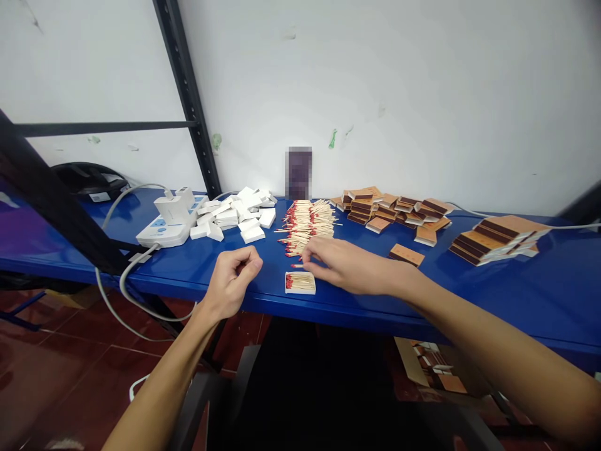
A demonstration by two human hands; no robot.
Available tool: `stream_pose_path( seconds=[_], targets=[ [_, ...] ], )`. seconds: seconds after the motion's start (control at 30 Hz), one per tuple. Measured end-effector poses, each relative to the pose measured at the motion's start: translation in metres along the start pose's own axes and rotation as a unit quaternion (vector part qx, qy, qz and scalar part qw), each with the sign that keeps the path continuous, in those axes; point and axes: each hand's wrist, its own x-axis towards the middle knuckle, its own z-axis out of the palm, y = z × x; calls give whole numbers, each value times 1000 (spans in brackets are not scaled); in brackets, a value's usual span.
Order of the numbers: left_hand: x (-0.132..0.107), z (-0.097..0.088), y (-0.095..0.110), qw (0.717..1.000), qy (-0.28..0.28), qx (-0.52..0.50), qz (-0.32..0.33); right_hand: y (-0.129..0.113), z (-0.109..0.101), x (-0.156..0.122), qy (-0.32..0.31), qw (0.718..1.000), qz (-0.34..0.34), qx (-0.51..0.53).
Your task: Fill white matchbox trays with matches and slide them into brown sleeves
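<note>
My right hand (347, 266) is pinched around a match (297, 266), its red head pointing left past the fingertips. Just below lies a white inner matchbox tray (300, 292), filled with a layer of matches whose red heads are at the left. Beyond my right hand spreads a large pile of loose matches (307, 220). My left hand (233, 282) is closed in a loose fist at the shelf's front edge, left of the tray; nothing shows sticking out of it.
White empty trays (239, 212) are heaped at back left, beside a power strip (166, 228) with cables. Brown matchbox sleeves (399, 210) are piled at back right, a stack of matchboxes (498, 238) farther right, and one sleeve (406, 254) near my right wrist. A carton (436, 366) stands below the blue shelf.
</note>
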Motion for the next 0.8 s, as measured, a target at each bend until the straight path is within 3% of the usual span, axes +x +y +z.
stream_pose_path(
  seconds=[0.13,0.37,0.5,0.8],
  targets=[
    [1,5,2,999,-19,49,8,-15,9,-2,-16,999,24,-23],
    [0,15,1,977,-77,197,-7,-13,13,-5,16,1000,14,10],
    [-1,16,3,971,-86,222,-34,-15,13,-10,6,998,-40,39],
    [2,8,8,965,-130,228,-19,-7,19,-16,7,997,-62,55]
  ],
)
